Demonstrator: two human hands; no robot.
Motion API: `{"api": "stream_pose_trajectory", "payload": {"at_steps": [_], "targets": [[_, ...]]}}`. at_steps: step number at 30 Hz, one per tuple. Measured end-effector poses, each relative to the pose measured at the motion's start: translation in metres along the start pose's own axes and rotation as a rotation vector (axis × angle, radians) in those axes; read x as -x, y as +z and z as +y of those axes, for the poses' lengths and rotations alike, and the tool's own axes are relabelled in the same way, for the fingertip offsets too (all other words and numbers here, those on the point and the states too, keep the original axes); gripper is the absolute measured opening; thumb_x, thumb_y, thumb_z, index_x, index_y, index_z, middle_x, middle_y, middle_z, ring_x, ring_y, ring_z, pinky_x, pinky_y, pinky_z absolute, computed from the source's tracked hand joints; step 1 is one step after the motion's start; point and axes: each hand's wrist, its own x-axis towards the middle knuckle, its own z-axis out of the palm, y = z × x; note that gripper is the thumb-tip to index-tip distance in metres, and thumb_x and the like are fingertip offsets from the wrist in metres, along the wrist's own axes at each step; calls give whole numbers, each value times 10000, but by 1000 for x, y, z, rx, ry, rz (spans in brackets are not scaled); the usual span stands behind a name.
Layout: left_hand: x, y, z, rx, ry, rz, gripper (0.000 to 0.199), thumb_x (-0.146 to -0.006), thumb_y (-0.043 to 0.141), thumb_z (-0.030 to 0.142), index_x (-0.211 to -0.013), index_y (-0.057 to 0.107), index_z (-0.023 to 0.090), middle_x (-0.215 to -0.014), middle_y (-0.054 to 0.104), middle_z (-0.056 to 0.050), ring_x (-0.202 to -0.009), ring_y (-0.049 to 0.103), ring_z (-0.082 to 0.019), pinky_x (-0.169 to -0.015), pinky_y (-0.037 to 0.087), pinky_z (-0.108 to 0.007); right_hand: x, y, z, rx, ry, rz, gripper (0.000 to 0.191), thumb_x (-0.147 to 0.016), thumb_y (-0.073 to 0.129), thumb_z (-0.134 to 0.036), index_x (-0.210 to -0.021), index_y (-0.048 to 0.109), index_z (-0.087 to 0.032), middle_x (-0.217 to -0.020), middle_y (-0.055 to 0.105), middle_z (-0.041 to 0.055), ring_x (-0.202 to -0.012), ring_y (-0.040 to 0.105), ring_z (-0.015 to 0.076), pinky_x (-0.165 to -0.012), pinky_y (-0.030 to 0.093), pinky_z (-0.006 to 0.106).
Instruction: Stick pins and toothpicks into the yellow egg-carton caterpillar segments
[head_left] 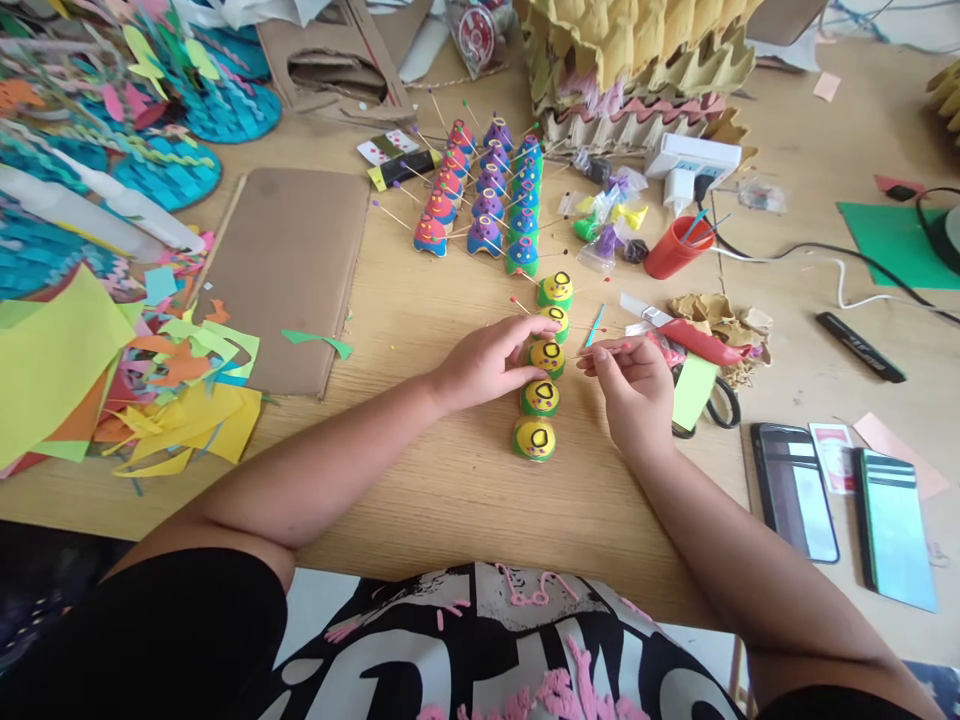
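Left hand [486, 364], fingers spread, seemingly steadies a yellow-and-green row of domed cardboard cups [551, 360]; right hand [630, 385] fingers pinch a thin, red-tipped stick [580, 356] beside it

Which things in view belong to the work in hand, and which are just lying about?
Work in hand:
yellow-and-green bumpy row at the left hand
thin stick in the right hand

Apparently lying about:
black phone
white socket block
cardboard sheet

Right hand [634, 388] pinches (apparently) a toothpick [575, 357].
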Motion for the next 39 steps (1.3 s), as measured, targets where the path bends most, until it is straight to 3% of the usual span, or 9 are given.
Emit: {"api": "stream_pose_trajectory", "payload": {"at_steps": [4,9,20,39], "targets": [[-1,2,0,-20,-2,-10,562,-871,783,164,-1392,577,210,-1094,739,-34,-646,532,-69,-689,513,-218,-1,-1,4,51,-58,-25,201,-888,771,-370,-871,622,-236,-837,738,7,-766,698,139,-736,578,314],[0,1,0,-48,11,-4,524,-888,762,160,-1379,586,214,-1078,740,-30,-654,555,-76,-693,509,-222,-2,2,9,51,-19,-45,225,-883,780,-392,-870,610,-244,-815,738,1,-756,705,144,-719,578,318],[1,0,-2,-36,-4,-5,511,-914,733,192,-1398,573,220,-1220,739,-60,-681,569,-75,-735,532,-237,-7,0,14,0,39,-54,352,-843,812,-503,-845,562,-256,-829,731,-1,-787,737,155,-743,617,326],[1,0,-1,6,-47,-20,496,-905,736,209,-1381,596,219,-1144,733,-52,-692,576,-91,-717,509,-230,-7,-1,10,25,73,-58,227,-810,852,-363,-812,649,-262,-818,755,-1,-745,705,163,-687,602,319]]}}
